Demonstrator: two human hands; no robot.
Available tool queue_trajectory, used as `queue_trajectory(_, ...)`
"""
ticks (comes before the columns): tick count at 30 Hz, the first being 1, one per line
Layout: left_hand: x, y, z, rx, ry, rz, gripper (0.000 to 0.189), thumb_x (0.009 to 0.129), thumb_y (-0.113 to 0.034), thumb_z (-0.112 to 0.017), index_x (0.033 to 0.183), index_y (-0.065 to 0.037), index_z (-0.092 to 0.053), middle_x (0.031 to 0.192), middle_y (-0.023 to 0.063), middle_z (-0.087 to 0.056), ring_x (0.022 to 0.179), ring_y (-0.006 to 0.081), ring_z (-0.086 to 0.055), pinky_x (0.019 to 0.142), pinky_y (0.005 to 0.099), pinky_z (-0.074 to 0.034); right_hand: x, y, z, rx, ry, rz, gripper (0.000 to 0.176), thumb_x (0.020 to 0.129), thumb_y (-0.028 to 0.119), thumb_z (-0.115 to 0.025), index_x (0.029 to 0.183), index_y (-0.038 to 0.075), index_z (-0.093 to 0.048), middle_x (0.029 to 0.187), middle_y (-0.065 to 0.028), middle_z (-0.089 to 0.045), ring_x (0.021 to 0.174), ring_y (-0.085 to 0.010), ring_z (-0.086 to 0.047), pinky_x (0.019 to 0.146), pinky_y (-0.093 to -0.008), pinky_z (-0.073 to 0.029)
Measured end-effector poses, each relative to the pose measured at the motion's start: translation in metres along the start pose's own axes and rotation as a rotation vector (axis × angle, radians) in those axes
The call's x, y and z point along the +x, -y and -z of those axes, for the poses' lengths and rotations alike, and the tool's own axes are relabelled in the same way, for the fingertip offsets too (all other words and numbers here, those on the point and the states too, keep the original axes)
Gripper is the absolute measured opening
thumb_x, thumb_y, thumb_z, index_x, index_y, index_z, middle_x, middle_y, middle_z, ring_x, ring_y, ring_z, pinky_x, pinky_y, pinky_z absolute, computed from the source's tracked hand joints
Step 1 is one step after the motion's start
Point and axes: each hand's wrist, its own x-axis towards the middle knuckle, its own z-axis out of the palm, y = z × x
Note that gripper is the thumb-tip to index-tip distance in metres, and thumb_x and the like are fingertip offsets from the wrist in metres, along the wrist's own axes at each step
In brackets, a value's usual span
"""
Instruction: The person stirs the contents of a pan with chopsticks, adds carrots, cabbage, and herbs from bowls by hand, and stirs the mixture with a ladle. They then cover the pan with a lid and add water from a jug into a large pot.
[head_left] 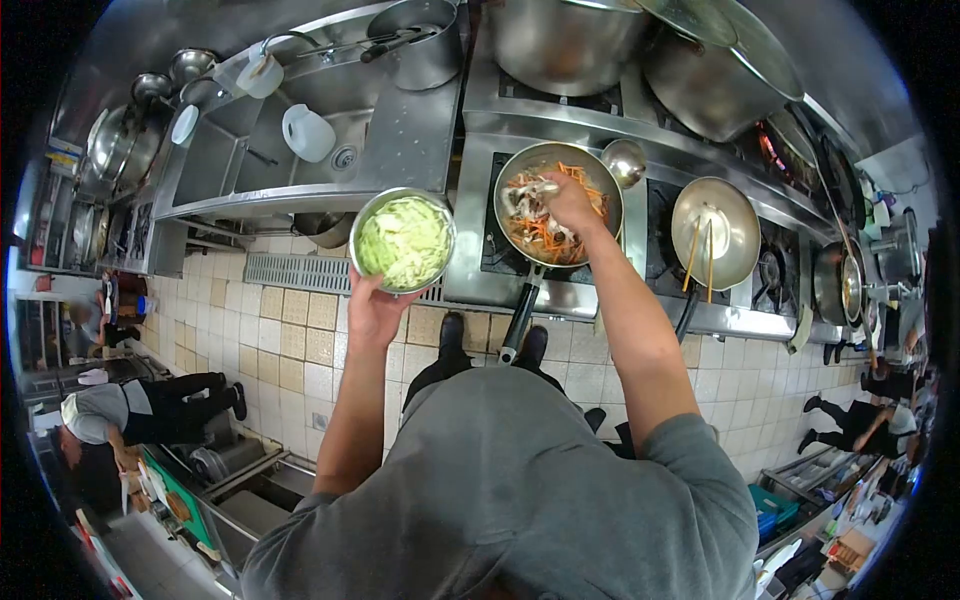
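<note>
At the stove (466, 275), the right hand (572, 205), grip unclear, seemingly spreads food (548, 238) in the pan (532, 156); the left hand (373, 312) grips a bowl (451, 240), best kept level next.

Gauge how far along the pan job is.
Looks done: carrot strips and pale pieces, too unclear to identify, are in the frying pan. In hand: right hand among them; left hand holding the metal bowl. Probably left: the bowl's shredded cabbage; none shows in the pan.
</note>
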Motion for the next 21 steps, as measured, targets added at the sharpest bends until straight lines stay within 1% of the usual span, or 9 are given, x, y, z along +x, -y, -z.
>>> queue_trajectory(3,-0.012,-0.010,0.010,0.019,-0.045,-0.021,0.072,0.088,-0.022,-0.062,0.151,-0.014,-0.029,0.147,0.0176,-0.045,0.129,0.0382,-0.055,0.095,0.0576,-0.057,0.013,-0.002,-0.006,-0.141,0.013,0.009,0.044,0.084,0.014,-0.072,0.126,0.006,-0.067,0.117,-0.0190,-0.071,0.109,-0.0315,-0.068,0.096,-0.0362,-0.051)
queue_trajectory(6,-0.016,-0.018,0.018,-0.014,0.014,-0.027,0.075,0.088,-0.023,-0.062,0.154,-0.015,-0.027,0.150,0.0182,-0.043,0.131,0.0386,-0.053,0.096,0.0573,-0.057,0.025,-0.004,-0.012,-0.162,-0.059,0.017,0.048,0.082,0.014,-0.071,0.129,0.008,-0.065,0.118,-0.0202,-0.071,0.111,-0.0336,-0.068,0.097,-0.0361,-0.051)
queue_trajectory(10,-0.020,-0.023,0.017,-0.014,0.025,-0.042,0.075,0.089,-0.021,-0.061,0.155,-0.015,-0.025,0.152,0.0184,-0.041,0.133,0.0388,-0.052,0.097,0.0579,-0.056,0.040,-0.004,-0.001,-0.089,-0.038,0.003,0.050,0.080,0.012,-0.070,0.130,0.009,-0.064,0.119,-0.0212,-0.070,0.112,-0.0349,-0.067,0.098,-0.0368,-0.050)
queue_trajectory(12,-0.020,-0.022,0.022,-0.024,0.025,-0.031,0.074,0.089,-0.020,-0.060,0.155,-0.015,-0.025,0.152,0.0182,-0.041,0.133,0.0388,-0.051,0.098,0.0580,-0.056,0.049,-0.004,0.006,-0.317,-0.178,-0.046,0.046,0.081,0.004,-0.066,0.126,0.010,-0.065,0.114,-0.0191,-0.072,0.108,-0.0298,-0.068,0.096,-0.0348,-0.050)
queue_trajectory(14,-0.018,-0.023,0.026,-0.035,0.030,-0.019,0.074,0.089,-0.018,-0.060,0.155,-0.016,-0.025,0.152,0.0180,-0.041,0.134,0.0387,-0.051,0.098,0.0580,-0.055,0.047,-0.006,0.023,-0.309,-0.158,0.001,0.041,0.082,0.006,-0.066,0.123,0.009,-0.066,0.114,-0.0189,-0.072,0.107,-0.0294,-0.069,0.094,-0.0351,-0.051)
queue_trajectory(16,-0.018,-0.022,0.027,-0.045,0.022,-0.005,0.075,0.088,-0.016,-0.059,0.155,-0.018,-0.025,0.152,0.0172,-0.040,0.135,0.0386,-0.049,0.099,0.0585,-0.055,0.052,-0.025,0.033,-0.233,-0.243,0.022,0.039,0.083,0.008,-0.068,0.122,0.010,-0.067,0.111,-0.0169,-0.073,0.104,-0.0293,-0.070,0.090,-0.0351,-0.053)
queue_trajectory(17,-0.017,-0.022,0.028,-0.048,0.026,-0.005,0.075,0.088,-0.016,-0.059,0.155,-0.018,-0.025,0.152,0.0172,-0.040,0.135,0.0386,-0.049,0.099,0.0585,-0.055,0.053,-0.036,0.035,-0.277,-0.321,0.038,0.036,0.083,0.010,-0.071,0.120,0.010,-0.069,0.101,-0.0146,-0.074,0.091,-0.0244,-0.072,0.079,-0.0340,-0.055)
queue_trajectory(18,-0.017,-0.022,0.028,-0.052,0.014,-0.001,0.075,0.088,-0.016,-0.059,0.155,-0.019,-0.024,0.153,0.0169,-0.039,0.135,0.0388,-0.049,0.099,0.0592,-0.054,0.050,-0.040,0.040,-0.280,-0.324,0.036,0.036,0.083,0.010,-0.071,0.120,0.010,-0.069,0.101,-0.0146,-0.074,0.091,-0.0244,-0.072,0.079,-0.0340,-0.055)
queue_trajectory(21,-0.014,-0.021,0.027,-0.056,0.018,0.004,0.076,0.087,-0.015,-0.059,0.155,-0.019,-0.024,0.153,0.0166,-0.039,0.135,0.0391,-0.049,0.099,0.0602,-0.054,0.036,-0.050,0.052,-0.055,-0.258,-0.063,0.030,0.089,0.010,-0.071,0.118,0.009,-0.069,0.087,-0.0075,-0.070,0.068,-0.0139,-0.063,0.065,-0.0316,-0.051)
